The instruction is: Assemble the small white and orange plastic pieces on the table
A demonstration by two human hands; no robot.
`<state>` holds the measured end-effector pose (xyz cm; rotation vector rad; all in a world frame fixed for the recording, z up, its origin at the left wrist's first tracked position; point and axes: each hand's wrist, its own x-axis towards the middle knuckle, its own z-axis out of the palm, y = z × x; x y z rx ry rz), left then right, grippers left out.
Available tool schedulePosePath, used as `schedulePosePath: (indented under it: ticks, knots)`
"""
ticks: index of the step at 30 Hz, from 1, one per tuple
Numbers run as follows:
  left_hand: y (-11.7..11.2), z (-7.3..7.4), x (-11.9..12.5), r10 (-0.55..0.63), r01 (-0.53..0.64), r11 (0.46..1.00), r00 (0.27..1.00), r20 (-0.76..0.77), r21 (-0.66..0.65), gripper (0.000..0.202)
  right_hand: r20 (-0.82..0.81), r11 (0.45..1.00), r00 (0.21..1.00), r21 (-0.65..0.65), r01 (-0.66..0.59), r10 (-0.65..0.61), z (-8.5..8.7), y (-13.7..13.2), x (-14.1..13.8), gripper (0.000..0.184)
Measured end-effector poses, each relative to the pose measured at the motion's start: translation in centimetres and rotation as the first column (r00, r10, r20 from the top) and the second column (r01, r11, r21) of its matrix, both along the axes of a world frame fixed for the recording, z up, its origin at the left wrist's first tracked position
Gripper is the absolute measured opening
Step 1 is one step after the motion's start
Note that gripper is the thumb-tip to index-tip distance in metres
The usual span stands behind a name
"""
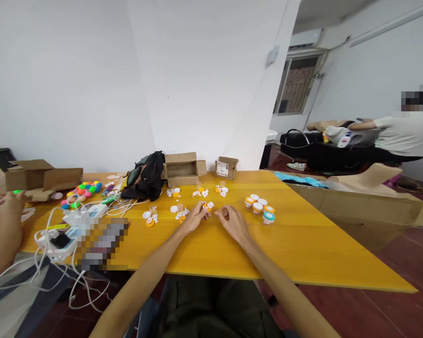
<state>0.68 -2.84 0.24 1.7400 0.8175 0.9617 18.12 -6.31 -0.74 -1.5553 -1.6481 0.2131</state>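
My left hand (195, 218) is closed on a small orange lid (207, 207) with white pieces at it, just above the yellow table (225, 256). Close beside it, my right hand (237, 225) curls around a small clear plastic cup (225, 213), partly hidden by the fingers. Beyond the hands lie groups of loose parts: white discs (174, 209), orange rings (150, 223), small white pieces (200, 192) and clear cups (152, 209). To the right of my right hand stand several lidded cups with orange and white lids (257, 206), one with a teal lid (268, 216).
Cardboard boxes (181, 170) and a black backpack (146, 176) stand along the wall. Left are coloured balls (86, 190), power strips (61, 246) with tangled white cables, and a co-worker's arm (5, 230). Another person (405, 134) sits far right, beyond a large cardboard box (352, 211).
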Motion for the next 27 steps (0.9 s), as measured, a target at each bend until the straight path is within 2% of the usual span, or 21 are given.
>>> schedulePosePath:
  ticks: [5,10,17,22,27]
  knots:
    - [0.1,-0.2,0.1,-0.002,0.003,0.999,1.0,0.03,-0.037,0.042,0.207,0.99,0.978,-0.137,0.019,0.01,0.6,0.4,-0.7,0.01]
    - [0.0,0.1,0.0,-0.008,0.011,0.998,0.999,0.039,-0.065,0.035,0.319,0.975,0.948,-0.213,0.055,0.016,1.1,1.3,-1.3,0.015]
    - [-0.2,0.2,-0.1,-0.023,0.026,0.997,0.999,0.045,-0.075,0.028,0.291,0.974,0.956,-0.224,0.024,0.043,1.3,3.2,-1.6,0.019]
    - [-0.2,0.1,-0.1,-0.041,0.046,0.997,0.997,0.068,-0.067,0.027,0.242,0.978,0.968,-0.206,-0.017,0.067,0.6,4.1,-1.3,0.02]
    - [0.0,-0.2,-0.1,-0.043,0.047,0.997,0.996,0.082,-0.056,0.025,0.152,0.989,0.987,-0.149,-0.022,0.045,-0.5,4.3,-1.1,0.035]
